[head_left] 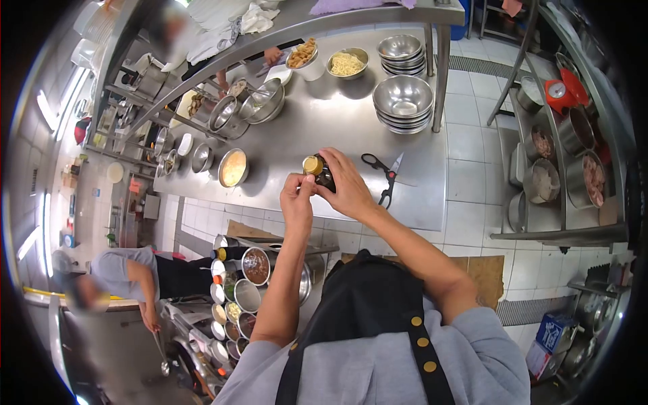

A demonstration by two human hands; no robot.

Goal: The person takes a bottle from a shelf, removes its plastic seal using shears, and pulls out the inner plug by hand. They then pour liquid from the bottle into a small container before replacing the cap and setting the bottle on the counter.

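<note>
Over the steel table, my right hand [347, 181] is wrapped around a small dark bottle [327, 179] with a gold cap [312, 165]. My left hand [297, 197] is closed, its thumb and fingertips pressed at the edge of the cap. The cap faces up and to the left; most of the bottle is covered by my fingers. Right of my hands, black-handled scissors [389, 177] lie on the tabletop.
The steel table [324, 128] bears stacked bowls [403, 100], noodles [347, 64] in a bowl and a bowl of yellow liquid [233, 167]. A shelf [540, 233] with pots stands right. Another person [138, 273] holds a ladle at left, beside several food containers [247, 295].
</note>
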